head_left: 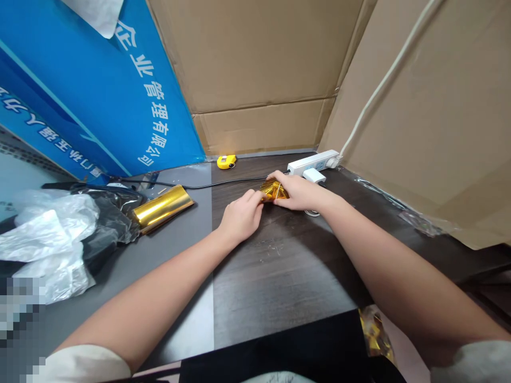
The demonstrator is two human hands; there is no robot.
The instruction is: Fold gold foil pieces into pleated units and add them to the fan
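Both my hands meet over a small crumpled piece of gold foil [273,189] on the dark wooden table [279,271]. My right hand [297,191] lies over the foil from the right, fingers curled on it. My left hand [240,215] pinches the foil's left edge with closed fingertips. Something thin and pale sticks out of the foil between my fingers; I cannot make out what it is.
A roll of gold foil [163,208] lies to the left beside black and clear plastic bags [56,234]. A white power strip [313,161], a black cable [223,182] and a small yellow object [226,161] sit behind. Cardboard walls [263,74] and a blue board [120,90] enclose the table. Gold scraps [375,332] lie at the near edge.
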